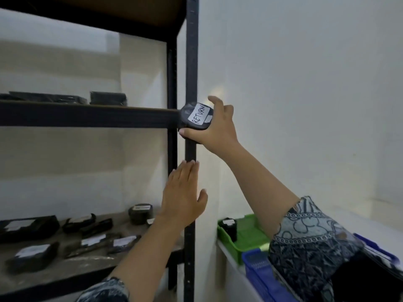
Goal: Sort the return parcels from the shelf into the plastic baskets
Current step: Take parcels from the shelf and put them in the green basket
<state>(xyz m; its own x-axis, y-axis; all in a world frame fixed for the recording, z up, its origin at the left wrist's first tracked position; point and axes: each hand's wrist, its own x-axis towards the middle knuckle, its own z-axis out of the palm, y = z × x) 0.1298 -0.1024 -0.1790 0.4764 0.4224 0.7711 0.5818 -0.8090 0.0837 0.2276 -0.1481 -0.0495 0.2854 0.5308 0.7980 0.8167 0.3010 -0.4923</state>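
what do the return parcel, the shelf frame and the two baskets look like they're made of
Small black parcel with a white RETURN label, held in the right hand: seems glossy plastic wrap, from its wrinkled sheen; the label looks like paper.
Black upright shelf frame: likely matte painted metal, given the punched holes.
Green basket and blue basket: moulded plastic, with slotted walls and a slight shine.

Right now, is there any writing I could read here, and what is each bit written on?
"RETURN": handwritten on a white label on the dark parcel held in the right hand, in front of the shelf post.
White labels on the parcels on the lower shelf: too blurred to read.
Label on the parcel in the green basket: too small to read.
Blue basket: no readable text.
Left hand: holds nothing.
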